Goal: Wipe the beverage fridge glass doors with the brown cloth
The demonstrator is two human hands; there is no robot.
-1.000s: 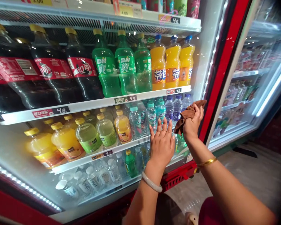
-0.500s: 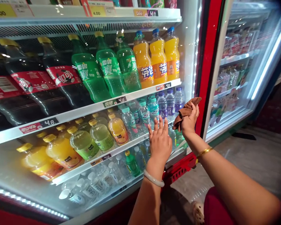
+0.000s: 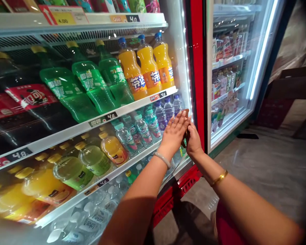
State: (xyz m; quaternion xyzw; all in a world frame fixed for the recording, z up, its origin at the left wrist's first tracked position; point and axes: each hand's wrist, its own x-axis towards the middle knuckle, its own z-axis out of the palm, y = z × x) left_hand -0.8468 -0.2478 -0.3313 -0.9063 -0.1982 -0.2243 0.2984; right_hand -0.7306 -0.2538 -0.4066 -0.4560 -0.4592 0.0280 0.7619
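Note:
My left hand (image 3: 172, 134), with a pale bangle at the wrist, reaches across to my right hand. Its fingers are stretched out and lie against the brown cloth (image 3: 187, 111). My right hand (image 3: 194, 140), above a gold bracelet, is closed on that cloth. Most of the cloth is hidden between the two hands; only its edges show. Both hands are in front of the glass near the right side of a lit drinks fridge. Behind them stand small bottles with purple caps (image 3: 169, 109) and turquoise-labelled bottles (image 3: 143, 130).
Fridge shelves hold orange soda bottles (image 3: 145, 68), green soda bottles (image 3: 88, 80), dark cola bottles (image 3: 28, 97) and juice bottles (image 3: 49, 182). A red frame (image 3: 197, 68) edges the fridge. A second lit fridge (image 3: 232, 68) and grey floor (image 3: 239, 163) lie to the right.
My left hand has moved up and right from the glass onto the cloth at my right hand. The view has shifted rightward, showing more of the second fridge and floor.

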